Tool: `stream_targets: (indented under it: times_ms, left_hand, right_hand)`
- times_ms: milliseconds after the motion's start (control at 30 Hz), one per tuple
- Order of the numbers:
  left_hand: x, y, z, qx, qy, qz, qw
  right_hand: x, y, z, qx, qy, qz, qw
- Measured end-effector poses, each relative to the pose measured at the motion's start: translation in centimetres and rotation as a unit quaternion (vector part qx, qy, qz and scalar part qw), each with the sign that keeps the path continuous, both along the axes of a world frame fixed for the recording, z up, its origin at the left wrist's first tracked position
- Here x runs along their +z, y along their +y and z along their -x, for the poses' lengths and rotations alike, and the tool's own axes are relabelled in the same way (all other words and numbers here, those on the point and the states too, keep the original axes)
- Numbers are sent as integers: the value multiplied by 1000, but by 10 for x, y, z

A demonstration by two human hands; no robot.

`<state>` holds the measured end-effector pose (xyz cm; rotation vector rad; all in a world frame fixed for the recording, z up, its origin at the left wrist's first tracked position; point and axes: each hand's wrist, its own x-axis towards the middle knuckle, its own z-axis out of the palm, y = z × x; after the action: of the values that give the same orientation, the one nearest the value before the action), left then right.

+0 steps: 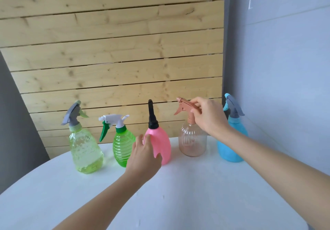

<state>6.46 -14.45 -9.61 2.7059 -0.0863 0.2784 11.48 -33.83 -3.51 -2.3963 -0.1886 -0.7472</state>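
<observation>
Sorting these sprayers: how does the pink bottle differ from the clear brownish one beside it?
The pink bottle is opaque with a black sprayer; the clear bottle is see-through, ribbed, with a tan sprayer. The left hand grips the pink bottle's body; the right hand pinches the clear bottle's sprayer. Both stand upright on the white table.

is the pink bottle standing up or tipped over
Upright: the pink bottle stands on its base on the white table, black nozzle pointing up, held by the left hand.
</observation>
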Motion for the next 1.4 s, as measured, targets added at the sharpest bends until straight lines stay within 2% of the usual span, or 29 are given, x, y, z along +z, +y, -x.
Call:
stream_targets:
  times_ms: [100, 233, 333, 533, 633, 733, 833, 1033, 1167, 1267, 1333, 1400]
  left_hand:
    - [9, -10, 16, 7, -12, -10, 1000]
    - [30, -33, 45, -32, -14, 53, 998]
    - [53, -47, 75, -59, -23, 103, 993]
    - [72, -48, 153, -44, -4, 209, 977]
    - [84, -38, 201, -31, -58, 231, 971]
    - [95, -21, 240, -14, -139, 220, 965]
    - [98, -1, 274, -34, -185, 169, 967]
    - [109, 39, 335, -52, -144, 120, 981]
    - [101, 59, 364, -73, -98, 126, 984]
    - [98, 75, 375, -44, -103, 76, 991]
    - [97, 84, 381, -23, -110, 44, 993]
    - [95, 88, 387, -5, -124, 11, 992]
  right_hand:
    - [27, -2, 29, 37, -36, -37, 998]
    - [62, 1, 83, 96, -20, -42, 994]
    - [84, 8, 128, 108, -12, -73, 991]
    - [108, 20, 212, 103, -10, -117, 988]
    - [119, 30, 258, 106, -10, -124, 987]
    - [134, 38, 296, 129, 17, -135, 982]
    - [142, 40, 325, 155, 68, -153, 974]
    - [144, 50, 370, 211, 70, -64, 973]
    - [136, 58, 400, 339, 87, 21, 937]
    - [136, 55, 404, 305, 88, 88, 944]
    - [136, 54, 403, 247, 136, 54, 958]
    - [134, 59, 405, 216, 235, -51, 946]
